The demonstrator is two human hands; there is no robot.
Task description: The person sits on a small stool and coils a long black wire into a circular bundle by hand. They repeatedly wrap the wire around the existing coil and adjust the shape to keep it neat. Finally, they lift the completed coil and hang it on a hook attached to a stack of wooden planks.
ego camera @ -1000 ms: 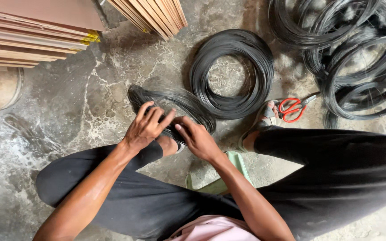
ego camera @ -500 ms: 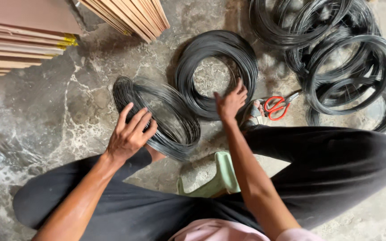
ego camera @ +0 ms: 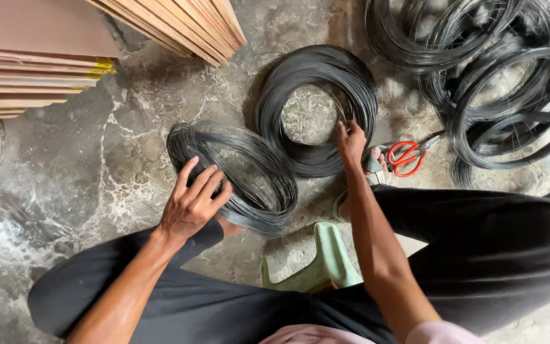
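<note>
We rest our left hand, fingers spread open, on the tilted coil of thin black wire lying on the concrete floor. Just beyond that coil, our right hand pinches the flat black wire ring, red-handled scissors beside it.

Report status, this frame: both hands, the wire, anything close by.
Left hand flat on near black wire coil, not gripping. Right hand on rim of far wire coil, grip unclear. Red-handled scissors just right of it.

Dark, faintly glossy metal wire coils on rough mottled concrete floor.
</note>
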